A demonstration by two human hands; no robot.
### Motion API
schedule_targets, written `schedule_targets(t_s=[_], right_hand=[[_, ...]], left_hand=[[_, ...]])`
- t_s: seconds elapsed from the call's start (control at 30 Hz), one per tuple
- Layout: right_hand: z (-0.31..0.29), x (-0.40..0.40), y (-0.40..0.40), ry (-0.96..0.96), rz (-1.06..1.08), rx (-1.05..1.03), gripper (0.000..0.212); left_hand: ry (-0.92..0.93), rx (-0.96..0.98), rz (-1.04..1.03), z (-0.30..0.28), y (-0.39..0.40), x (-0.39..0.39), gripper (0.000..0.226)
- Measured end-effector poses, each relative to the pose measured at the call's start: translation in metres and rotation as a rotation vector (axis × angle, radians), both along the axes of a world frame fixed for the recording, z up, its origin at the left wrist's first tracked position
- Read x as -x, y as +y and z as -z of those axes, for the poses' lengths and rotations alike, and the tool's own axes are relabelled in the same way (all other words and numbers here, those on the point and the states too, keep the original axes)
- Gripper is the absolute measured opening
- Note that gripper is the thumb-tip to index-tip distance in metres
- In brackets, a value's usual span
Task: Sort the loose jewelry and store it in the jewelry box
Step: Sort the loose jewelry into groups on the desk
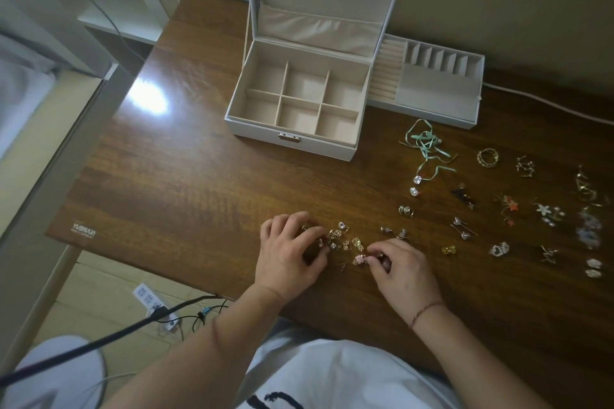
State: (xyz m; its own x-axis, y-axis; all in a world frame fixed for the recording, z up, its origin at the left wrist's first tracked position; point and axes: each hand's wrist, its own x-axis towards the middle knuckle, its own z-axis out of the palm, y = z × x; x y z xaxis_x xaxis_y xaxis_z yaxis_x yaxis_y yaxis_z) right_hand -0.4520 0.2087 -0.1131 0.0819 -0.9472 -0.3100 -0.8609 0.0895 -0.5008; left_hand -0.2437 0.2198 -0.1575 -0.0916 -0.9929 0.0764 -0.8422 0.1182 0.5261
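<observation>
Both hands curl over the jewelry pile (342, 242): left hand (289, 256) fingers bent narrow, right hand (402, 269) seemingly pinching a pink piece (359, 259).

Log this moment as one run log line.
stage: sorting | left hand: in unsorted pile | right hand: pinching pink piece | jewelry box: open, compartments empty | sorted pieces: on table, right

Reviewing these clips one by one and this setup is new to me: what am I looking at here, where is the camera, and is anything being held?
No machine here: a person works with bare hands, filmed by one camera worn on the head, looking down. On the wooden table stands an open jewelry box, its compartments empty, with a removed tray beside it. Sorted pieces lie spread out to the right, among them a green ribbon. The left hand picks through a small unsorted pile; the right hand pinches a pink piece.
</observation>
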Motion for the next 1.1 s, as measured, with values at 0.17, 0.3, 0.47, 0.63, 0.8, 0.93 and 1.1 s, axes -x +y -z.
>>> schedule_targets(t_s=[0.17, 0.3, 0.47, 0.63, 0.8, 0.93, 1.1], right_hand=[[-0.001, -0.016, -0.010, 0.042, -0.103, 0.094, 0.020], [-0.001, -0.031, -0.022, 0.096, -0.225, 0.167, 0.023], [0.002, -0.039, -0.029, 0.161, -0.321, 0.170, 0.021], [0.002, -0.038, -0.039, 0.204, -0.287, 0.168, 0.019], [0.002, -0.032, -0.040, 0.229, -0.250, 0.185, 0.018], [0.003, -0.031, -0.037, 0.235, -0.232, 0.207, 0.013], [0.004, -0.033, -0.033, 0.258, -0.298, 0.303, 0.015]], left_hand=[[0.035, -0.019, -0.044, 0.000, 0.001, 0.000, 0.025], [0.042, -0.028, -0.055, -0.001, 0.001, 0.001, 0.029], [-0.013, -0.004, 0.000, 0.000, 0.001, 0.001, 0.033], [-0.059, 0.003, 0.009, 0.003, 0.000, 0.000, 0.032], [-0.028, 0.043, -0.019, 0.004, 0.000, 0.001, 0.017], [-0.051, 0.008, -0.023, 0.002, 0.000, 0.002, 0.028], [-0.068, 0.008, -0.015, 0.003, 0.000, 0.002, 0.028]])
